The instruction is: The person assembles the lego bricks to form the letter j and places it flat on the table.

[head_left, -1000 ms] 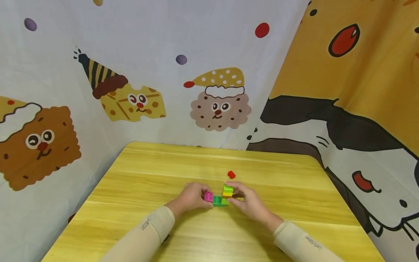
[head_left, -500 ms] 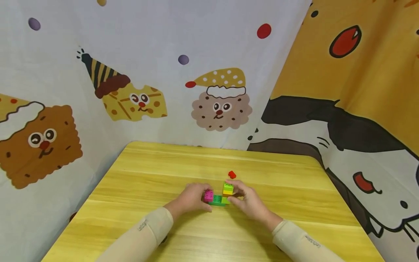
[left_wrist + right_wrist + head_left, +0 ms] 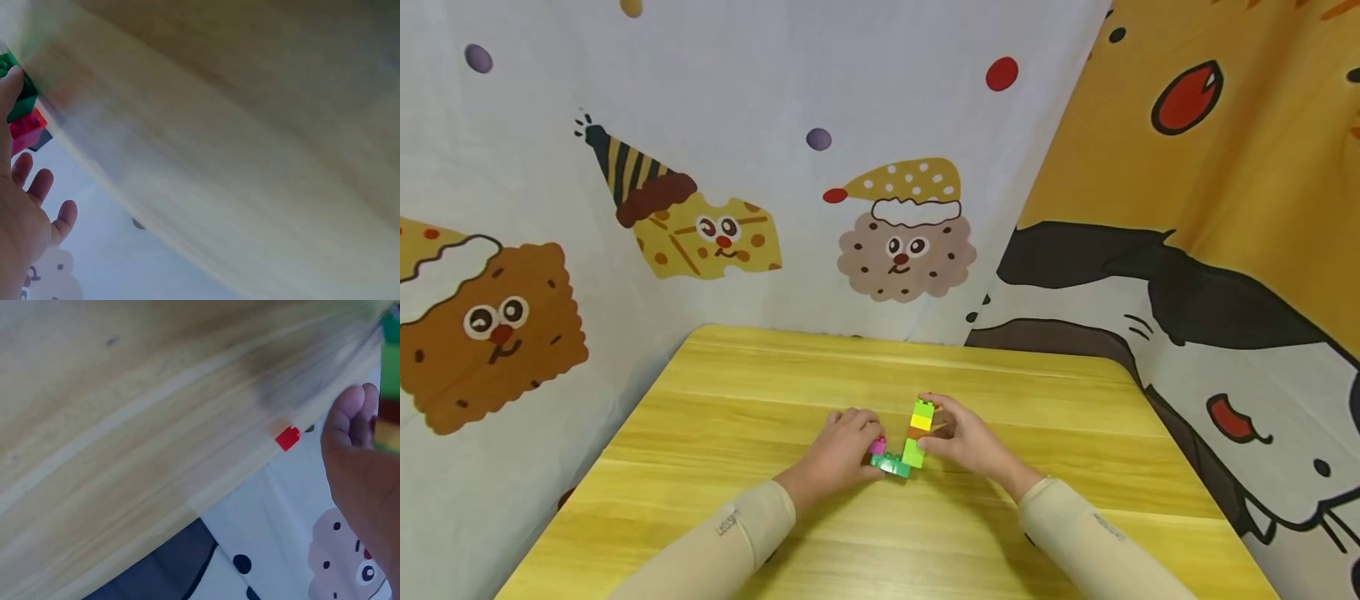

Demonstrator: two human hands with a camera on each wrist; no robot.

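Pink and green toy building bricks sit at my left hand (image 3: 838,450). Its thumb presses the green brick (image 3: 891,467), and the pink brick (image 3: 877,446) is partly hidden by the fingers. In the left wrist view the thumb lies on the green brick (image 3: 24,103), while the other visible fingers are loosely bent. My right hand (image 3: 970,437) pinches an upright brick stack (image 3: 921,422) of lime, yellow, orange-brown and lime between thumb and fingers. The stack leans slightly, its foot at the green brick's right end. In the right wrist view this stack (image 3: 389,369) shows at the edge.
A small red brick (image 3: 288,438) lies on the table towards its far edge; in the head view my right fingertips nearly cover it. The wood-grain table (image 3: 760,375) is bordered behind and at the sides by printed cloth (image 3: 805,75).
The right hand has moved up and away with the stack, which now leans. The green brick has tilted and turned at an angle to it. The left hand has closed further over the pink brick.
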